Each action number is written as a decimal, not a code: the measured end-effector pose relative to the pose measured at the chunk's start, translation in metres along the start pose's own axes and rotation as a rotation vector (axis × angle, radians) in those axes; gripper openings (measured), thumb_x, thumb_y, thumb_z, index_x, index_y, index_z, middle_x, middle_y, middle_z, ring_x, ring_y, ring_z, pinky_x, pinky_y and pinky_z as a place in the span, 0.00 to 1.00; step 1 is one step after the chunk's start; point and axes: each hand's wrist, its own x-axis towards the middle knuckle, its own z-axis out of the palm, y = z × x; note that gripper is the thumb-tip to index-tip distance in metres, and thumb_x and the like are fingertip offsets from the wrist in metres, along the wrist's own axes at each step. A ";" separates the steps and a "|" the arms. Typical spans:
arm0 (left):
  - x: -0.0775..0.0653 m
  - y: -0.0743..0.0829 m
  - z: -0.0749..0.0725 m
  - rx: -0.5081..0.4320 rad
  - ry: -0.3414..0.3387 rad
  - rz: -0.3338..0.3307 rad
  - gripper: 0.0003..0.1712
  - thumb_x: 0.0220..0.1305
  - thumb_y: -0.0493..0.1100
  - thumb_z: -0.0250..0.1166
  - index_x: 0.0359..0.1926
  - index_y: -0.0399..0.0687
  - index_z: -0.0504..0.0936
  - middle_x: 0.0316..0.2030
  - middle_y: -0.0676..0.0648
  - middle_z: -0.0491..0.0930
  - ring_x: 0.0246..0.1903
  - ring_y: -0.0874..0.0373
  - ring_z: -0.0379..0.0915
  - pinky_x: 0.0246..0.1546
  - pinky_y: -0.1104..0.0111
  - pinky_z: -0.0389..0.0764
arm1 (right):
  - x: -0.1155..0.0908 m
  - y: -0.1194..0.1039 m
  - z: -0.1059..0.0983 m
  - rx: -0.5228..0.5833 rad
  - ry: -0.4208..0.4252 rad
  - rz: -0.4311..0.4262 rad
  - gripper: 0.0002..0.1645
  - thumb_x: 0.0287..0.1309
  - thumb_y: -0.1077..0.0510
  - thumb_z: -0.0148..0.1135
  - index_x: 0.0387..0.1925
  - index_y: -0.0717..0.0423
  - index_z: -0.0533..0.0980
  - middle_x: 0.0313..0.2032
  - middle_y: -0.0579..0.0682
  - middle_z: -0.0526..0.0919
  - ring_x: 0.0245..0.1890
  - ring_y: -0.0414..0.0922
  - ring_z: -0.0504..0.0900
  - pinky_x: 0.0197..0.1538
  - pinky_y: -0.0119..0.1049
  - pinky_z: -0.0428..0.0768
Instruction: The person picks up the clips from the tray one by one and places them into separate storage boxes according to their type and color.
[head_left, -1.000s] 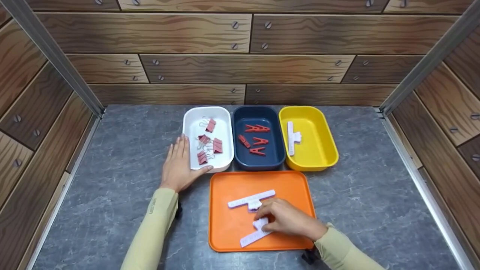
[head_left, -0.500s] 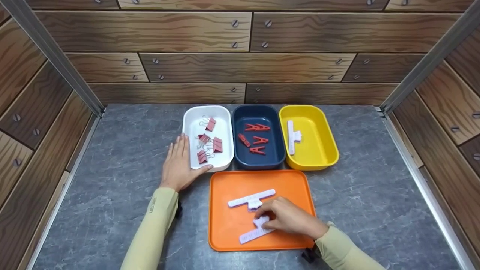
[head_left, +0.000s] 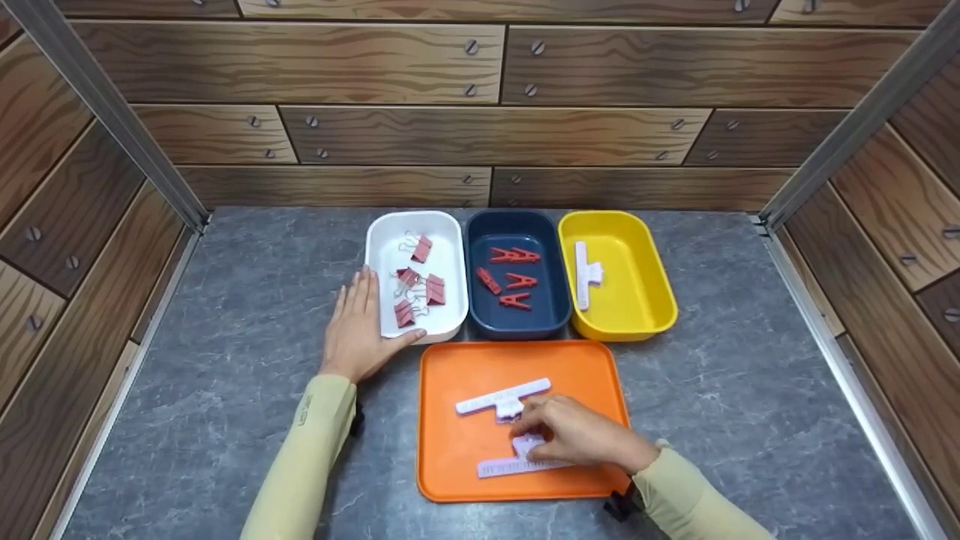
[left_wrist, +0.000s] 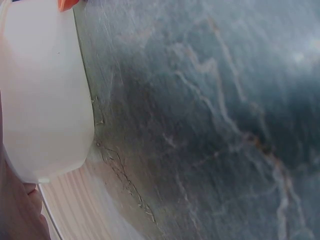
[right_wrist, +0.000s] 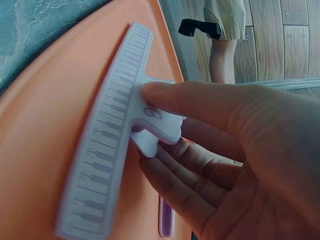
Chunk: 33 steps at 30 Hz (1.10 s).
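Note:
My right hand (head_left: 581, 435) pinches a pale lilac page clip (head_left: 525, 466) over the orange tray (head_left: 450, 465). In the right wrist view its long bar shows a printed piano-key pattern, with the thumb (right_wrist: 172, 97) on one grip tab and the fingers around the other. Another clip of the same kind (head_left: 502, 396) lies on the tray just beyond. With straight fingers, my left hand (head_left: 354, 330) rests along the left side of the white bin (head_left: 388, 232), thumb at its near edge. Only part of that hand shows in the left wrist view, beside the bin's white wall (left_wrist: 47, 90).
Red binder clips (head_left: 435, 290) lie in the white bin. Beside it stands a navy bin (head_left: 517, 326) with several red clothespins (head_left: 521, 280). At the right is a yellow bin (head_left: 637, 300) holding one lilac clip (head_left: 582, 275). Wood-patterned walls (head_left: 375, 135) enclose the grey table (head_left: 750, 375).
The clip in my right hand has turned from slanting to nearly level, its right end swinging toward the near side. My right hand has barely shifted, and the left hand has stayed put.

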 end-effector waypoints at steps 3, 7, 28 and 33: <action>0.000 0.000 0.000 -0.006 0.009 0.008 0.77 0.49 0.91 0.47 0.81 0.37 0.41 0.80 0.38 0.40 0.78 0.45 0.34 0.77 0.56 0.35 | 0.000 0.000 -0.001 -0.012 0.006 -0.023 0.15 0.57 0.55 0.76 0.47 0.47 0.87 0.40 0.34 0.79 0.39 0.35 0.76 0.45 0.35 0.78; -0.001 -0.001 0.001 -0.005 0.028 0.027 0.76 0.52 0.88 0.51 0.80 0.35 0.43 0.80 0.37 0.42 0.78 0.45 0.35 0.77 0.57 0.35 | 0.000 0.001 -0.004 0.019 -0.003 -0.035 0.13 0.58 0.57 0.76 0.46 0.49 0.87 0.38 0.33 0.81 0.37 0.36 0.78 0.41 0.32 0.78; 0.000 0.000 -0.001 0.007 0.017 0.027 0.77 0.51 0.89 0.48 0.80 0.35 0.41 0.80 0.37 0.40 0.78 0.45 0.34 0.77 0.58 0.34 | -0.012 0.007 -0.028 0.119 0.105 -0.019 0.18 0.59 0.61 0.74 0.51 0.52 0.87 0.43 0.39 0.85 0.41 0.39 0.82 0.44 0.38 0.85; 0.000 0.000 0.000 0.008 0.020 0.027 0.76 0.52 0.89 0.48 0.80 0.35 0.41 0.80 0.37 0.41 0.78 0.45 0.34 0.77 0.57 0.35 | -0.014 0.008 -0.032 0.143 0.128 -0.017 0.19 0.58 0.63 0.74 0.52 0.52 0.86 0.45 0.40 0.85 0.43 0.40 0.82 0.46 0.39 0.86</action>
